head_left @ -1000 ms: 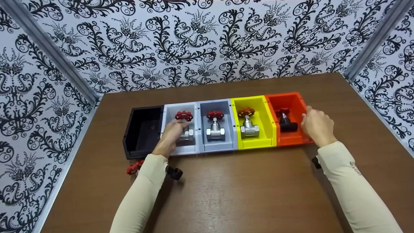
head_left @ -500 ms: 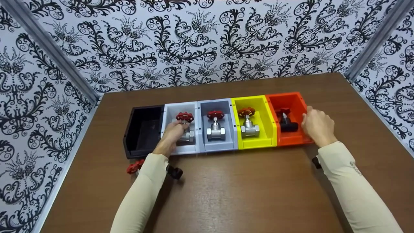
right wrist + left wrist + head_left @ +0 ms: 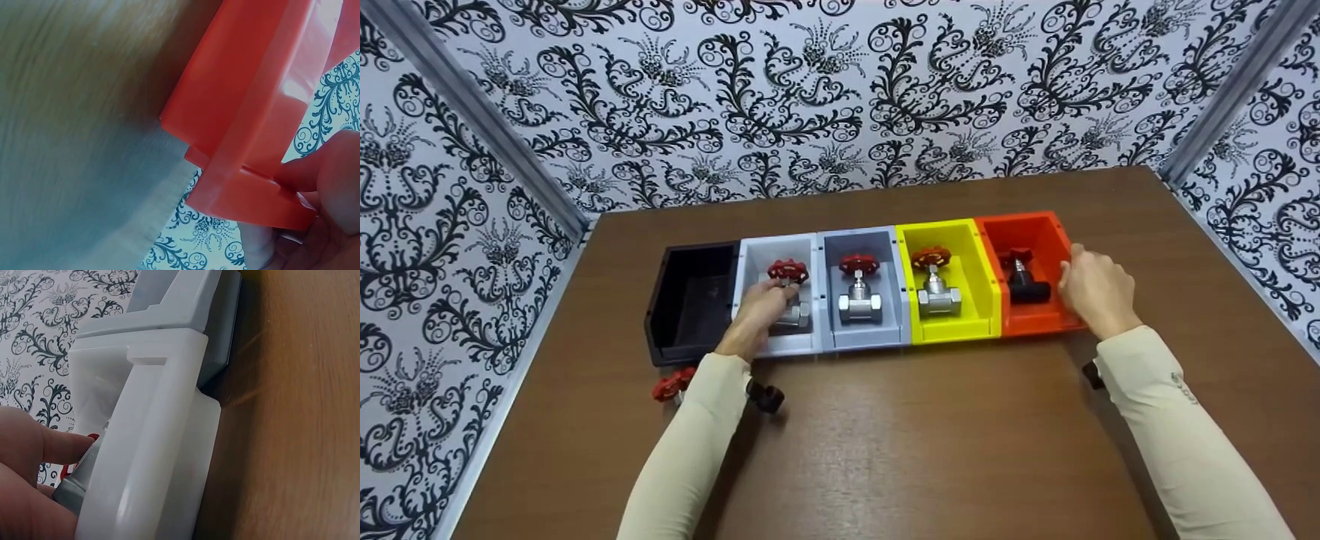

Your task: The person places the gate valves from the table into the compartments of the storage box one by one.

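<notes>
My left hand (image 3: 761,306) reaches into the white bin (image 3: 757,251) and holds a metal valve (image 3: 796,313) with a red handwheel (image 3: 788,271). The left wrist view shows thumb and fingers around the grey valve body (image 3: 79,482), behind the bin's front lip. At the far right, my right hand (image 3: 1099,292) grips the side wall of the red bin (image 3: 1027,326). In the right wrist view, fingers lie on both sides of that bin's edge (image 3: 253,197). A valve with a black body (image 3: 1027,292) lies inside it.
A black bin (image 3: 656,322) stands leftmost in the joined row. The grey bin (image 3: 862,341) and yellow bin (image 3: 960,334) each hold a metal valve with a red handwheel. Another red handwheel (image 3: 672,384) lies before the black bin, partly behind the left sleeve. Patterned walls surround the table.
The handwheel in the white bin has shifted slightly right since the oldest frame. Both hands keep practically the same places.
</notes>
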A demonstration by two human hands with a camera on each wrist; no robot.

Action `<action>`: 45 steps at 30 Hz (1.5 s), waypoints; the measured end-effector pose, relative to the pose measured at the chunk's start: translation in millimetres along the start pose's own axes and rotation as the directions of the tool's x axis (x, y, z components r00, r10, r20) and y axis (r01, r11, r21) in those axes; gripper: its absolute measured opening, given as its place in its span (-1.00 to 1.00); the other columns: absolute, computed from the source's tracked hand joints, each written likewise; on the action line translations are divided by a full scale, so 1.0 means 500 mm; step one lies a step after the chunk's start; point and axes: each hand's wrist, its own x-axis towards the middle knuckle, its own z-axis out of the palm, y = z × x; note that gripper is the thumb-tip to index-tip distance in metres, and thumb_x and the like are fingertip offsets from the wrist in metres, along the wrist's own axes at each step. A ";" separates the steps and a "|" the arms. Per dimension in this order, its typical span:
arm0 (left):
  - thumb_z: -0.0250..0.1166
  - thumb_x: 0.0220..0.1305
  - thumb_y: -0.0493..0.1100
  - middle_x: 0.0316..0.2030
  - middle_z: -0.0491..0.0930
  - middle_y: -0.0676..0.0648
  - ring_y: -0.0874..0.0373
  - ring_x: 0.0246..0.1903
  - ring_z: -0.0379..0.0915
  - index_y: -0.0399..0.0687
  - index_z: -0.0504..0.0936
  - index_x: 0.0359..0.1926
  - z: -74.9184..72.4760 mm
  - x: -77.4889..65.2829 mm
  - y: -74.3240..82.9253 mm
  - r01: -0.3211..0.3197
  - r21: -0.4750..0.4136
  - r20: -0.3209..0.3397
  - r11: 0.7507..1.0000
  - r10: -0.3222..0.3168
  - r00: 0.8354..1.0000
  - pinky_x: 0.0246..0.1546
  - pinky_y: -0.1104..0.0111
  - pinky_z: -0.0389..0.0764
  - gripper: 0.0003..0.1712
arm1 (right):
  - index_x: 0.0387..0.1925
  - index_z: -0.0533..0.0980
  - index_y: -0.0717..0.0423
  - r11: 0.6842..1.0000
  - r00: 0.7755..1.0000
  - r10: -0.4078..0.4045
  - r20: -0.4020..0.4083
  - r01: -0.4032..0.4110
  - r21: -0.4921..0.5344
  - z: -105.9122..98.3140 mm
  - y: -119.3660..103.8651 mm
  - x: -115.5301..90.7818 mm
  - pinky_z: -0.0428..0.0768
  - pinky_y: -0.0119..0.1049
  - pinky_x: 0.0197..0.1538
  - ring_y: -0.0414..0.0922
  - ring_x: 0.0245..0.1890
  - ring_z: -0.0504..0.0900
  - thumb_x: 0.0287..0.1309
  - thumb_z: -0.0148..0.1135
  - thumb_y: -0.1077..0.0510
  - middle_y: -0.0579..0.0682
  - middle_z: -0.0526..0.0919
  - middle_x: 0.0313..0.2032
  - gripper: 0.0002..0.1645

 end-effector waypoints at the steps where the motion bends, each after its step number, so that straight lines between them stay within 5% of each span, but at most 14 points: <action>1: 0.08 0.33 -0.10 0.14 0.37 -0.13 0.05 0.10 0.21 -0.25 0.40 0.20 0.000 0.000 0.000 0.002 0.005 0.001 1.000 -0.002 1.000 0.20 0.19 0.23 -0.52 | -0.12 0.34 0.37 1.000 1.000 0.001 0.002 -0.001 -0.001 0.000 0.000 0.000 0.41 0.25 -0.46 0.42 -0.45 0.49 0.29 -0.04 0.14 0.47 0.52 -0.35 -0.69; 17: 0.06 0.34 -0.12 0.02 0.41 -0.14 0.07 0.01 0.26 -0.28 0.43 0.15 -0.002 -0.004 -0.003 -0.006 0.027 -0.009 1.000 0.006 1.000 0.07 0.26 0.30 -0.56 | -0.21 0.33 0.34 1.000 1.000 -0.014 -0.024 0.014 -0.008 0.003 -0.003 -0.002 0.41 0.22 -0.49 0.41 -0.47 0.48 0.26 -0.04 0.16 0.43 0.51 -0.41 -0.75; 25: 0.06 0.33 -0.13 -0.25 0.39 -0.08 0.09 -0.19 0.28 -0.29 0.52 -0.03 -0.001 -0.009 0.000 -0.040 0.078 -0.034 0.996 0.043 0.998 -0.18 0.33 0.31 -0.66 | -0.17 0.34 0.34 1.000 1.000 -0.005 -0.013 0.005 -0.003 0.002 -0.002 -0.001 0.41 0.22 -0.47 0.40 -0.46 0.49 0.28 -0.03 0.16 0.43 0.52 -0.38 -0.73; 39: 0.03 0.29 -0.21 -0.46 0.26 -0.02 0.11 -0.39 0.19 -0.25 0.53 -0.23 -0.001 -0.014 0.001 -0.075 0.124 -0.054 0.989 0.083 0.995 -0.35 0.34 0.25 -0.80 | -0.09 0.33 0.37 1.000 1.000 0.003 0.007 -0.003 0.002 0.001 -0.001 -0.001 0.43 0.23 -0.44 0.37 -0.46 0.50 0.28 -0.05 0.17 0.43 0.52 -0.36 -0.69; 45: 0.03 0.27 -0.22 -0.41 0.32 -0.05 0.12 -0.36 0.25 -0.32 0.52 -0.03 0.001 -0.015 0.002 -0.092 0.158 -0.062 0.983 0.102 0.993 -0.36 0.38 0.30 -0.68 | -0.14 0.34 0.37 1.000 1.000 -0.009 -0.020 0.009 0.000 0.002 -0.001 -0.003 0.41 0.24 -0.47 0.40 -0.46 0.49 0.27 -0.05 0.17 0.45 0.52 -0.37 -0.71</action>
